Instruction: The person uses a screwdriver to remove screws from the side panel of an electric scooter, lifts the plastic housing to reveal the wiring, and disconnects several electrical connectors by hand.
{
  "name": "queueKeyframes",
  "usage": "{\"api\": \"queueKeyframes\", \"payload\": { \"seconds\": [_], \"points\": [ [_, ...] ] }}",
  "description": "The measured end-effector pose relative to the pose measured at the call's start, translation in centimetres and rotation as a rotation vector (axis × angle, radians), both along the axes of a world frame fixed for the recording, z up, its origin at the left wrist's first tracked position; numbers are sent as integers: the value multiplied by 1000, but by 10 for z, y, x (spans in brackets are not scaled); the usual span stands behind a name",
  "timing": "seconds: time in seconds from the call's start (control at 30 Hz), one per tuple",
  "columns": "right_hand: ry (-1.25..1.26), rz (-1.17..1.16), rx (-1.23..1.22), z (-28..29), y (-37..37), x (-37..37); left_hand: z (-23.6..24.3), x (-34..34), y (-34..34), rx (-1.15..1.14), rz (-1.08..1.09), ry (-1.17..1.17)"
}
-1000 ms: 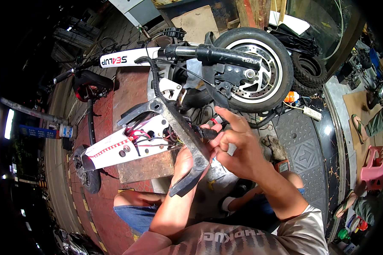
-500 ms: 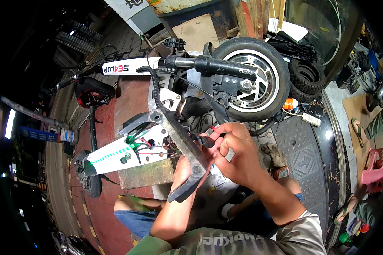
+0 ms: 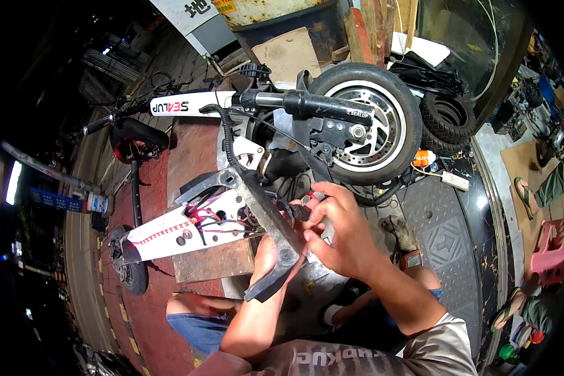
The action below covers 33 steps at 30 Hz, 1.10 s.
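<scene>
In front of me lies a white electric scooter deck (image 3: 163, 241), exposed wires (image 3: 210, 216) at its near end. A worn grey metal bracket (image 3: 263, 210) crosses that end at a slant. My left hand (image 3: 266, 258) reaches under the bracket, which hides most of its fingers; I cannot tell whether it grips anything. Beyond the bracket, my right hand (image 3: 344, 235) closes its fingertips on a short black-wrapped wire bundle (image 3: 301, 213). A red wire end (image 3: 312, 195) shows by its index finger. Thumb and index finger curve apart around a gap.
The scooter's front wheel (image 3: 370, 125) with its brake disc and the white stem (image 3: 191, 103) lie beyond my hands. A wooden block (image 3: 213, 260) is under the deck. To the right are a patterned metal plate (image 3: 445, 238), spare tyres (image 3: 448, 119) and a pink stool (image 3: 550, 247).
My right hand has shifted slightly, its thumb moving lower and away from the index finger. The light strip on the deck has turned from green to red. My left hand stays under the bracket.
</scene>
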State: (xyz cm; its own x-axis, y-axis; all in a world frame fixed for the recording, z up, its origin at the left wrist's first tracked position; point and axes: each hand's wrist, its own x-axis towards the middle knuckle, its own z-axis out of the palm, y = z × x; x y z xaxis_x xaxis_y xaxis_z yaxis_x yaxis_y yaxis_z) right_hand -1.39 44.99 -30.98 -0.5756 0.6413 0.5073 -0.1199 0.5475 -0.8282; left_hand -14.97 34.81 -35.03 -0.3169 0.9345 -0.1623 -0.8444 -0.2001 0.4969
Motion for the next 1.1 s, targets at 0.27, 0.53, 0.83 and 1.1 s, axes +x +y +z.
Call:
{"api": "queueKeyframes", "payload": {
  "seconds": [0.27, 0.53, 0.83, 1.1],
  "points": [
    [-65, -25, -59, -24, 9, -8, 7, 4, -1, -92, 19, -32],
    [-96, 18, -189, -27, 7, -9, 4, 6, -4, -160, 62, 54],
    [-28, 524, -1123, -48, 19, -25, -22, -8, -6, -103, 36, 231],
    [96, 542, -1049, -42, 13, -27, -7, 3, 1, -51, 92, 191]
  ]
}}
